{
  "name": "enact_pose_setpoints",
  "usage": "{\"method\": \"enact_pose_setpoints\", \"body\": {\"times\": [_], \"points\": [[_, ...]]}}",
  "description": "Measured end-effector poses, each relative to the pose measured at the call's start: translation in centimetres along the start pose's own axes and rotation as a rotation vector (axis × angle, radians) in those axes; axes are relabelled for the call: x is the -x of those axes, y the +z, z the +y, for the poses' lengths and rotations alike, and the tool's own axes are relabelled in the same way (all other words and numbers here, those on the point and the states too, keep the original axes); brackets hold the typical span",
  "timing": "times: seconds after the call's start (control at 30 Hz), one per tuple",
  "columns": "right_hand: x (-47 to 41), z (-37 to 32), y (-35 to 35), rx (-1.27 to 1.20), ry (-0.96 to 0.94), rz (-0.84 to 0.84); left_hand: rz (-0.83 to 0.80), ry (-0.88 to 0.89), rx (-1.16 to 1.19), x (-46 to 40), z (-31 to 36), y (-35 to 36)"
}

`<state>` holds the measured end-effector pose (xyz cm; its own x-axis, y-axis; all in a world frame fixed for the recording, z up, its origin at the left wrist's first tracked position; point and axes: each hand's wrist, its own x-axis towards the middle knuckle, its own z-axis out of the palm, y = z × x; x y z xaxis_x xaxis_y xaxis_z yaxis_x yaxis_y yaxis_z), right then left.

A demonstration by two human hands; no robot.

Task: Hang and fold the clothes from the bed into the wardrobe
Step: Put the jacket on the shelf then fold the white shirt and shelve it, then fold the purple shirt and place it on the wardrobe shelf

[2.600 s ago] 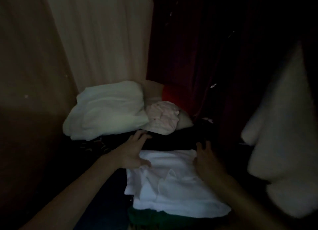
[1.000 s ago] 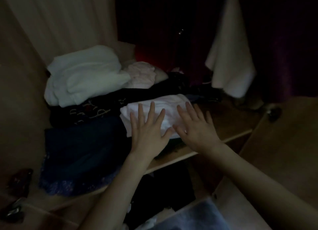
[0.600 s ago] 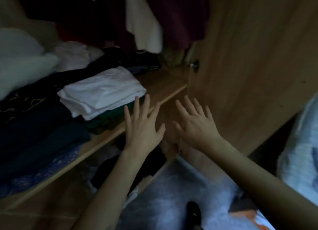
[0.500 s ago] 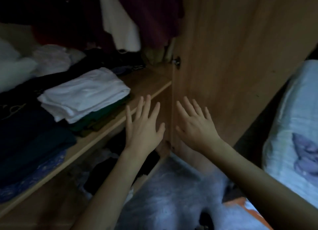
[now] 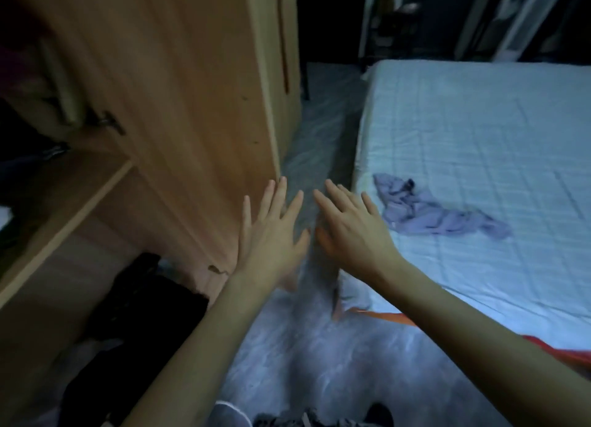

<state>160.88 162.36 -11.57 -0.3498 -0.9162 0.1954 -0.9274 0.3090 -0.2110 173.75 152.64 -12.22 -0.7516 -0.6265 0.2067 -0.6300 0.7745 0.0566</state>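
A crumpled lilac garment (image 5: 438, 214) lies on the pale-blue bed (image 5: 479, 123).

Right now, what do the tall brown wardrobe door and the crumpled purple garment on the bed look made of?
Tall brown wardrobe door: likely matte wood-grain laminate; streaky grain, chipped lower edge. Crumpled purple garment: thin soft fabric, limp wrinkled folds; fibre unclear.

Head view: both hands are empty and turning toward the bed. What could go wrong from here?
1. The wardrobe door stands open close beside the left hand; a swing could knock it.
2. The purple garment lies crumpled, so the right hand may lift it tangled.
3. Dark clothes lie on the floor by the wardrobe, a possible trip hazard.
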Motion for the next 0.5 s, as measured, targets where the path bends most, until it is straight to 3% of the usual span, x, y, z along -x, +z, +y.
{"method": "enact_pose_setpoints", "body": {"times": [0.27, 0.5], "points": [[8.0, 18.0, -2.4, 0.075, 0.232, 0.006, -0.229, 0.211, 0.055, -5.9, 17.2, 7.2], [11.6, 29.1, -2.2, 0.084, 0.407, -0.047, -0.362, 0.288, 0.022, -8.4, 24.7, 12.4]]}}
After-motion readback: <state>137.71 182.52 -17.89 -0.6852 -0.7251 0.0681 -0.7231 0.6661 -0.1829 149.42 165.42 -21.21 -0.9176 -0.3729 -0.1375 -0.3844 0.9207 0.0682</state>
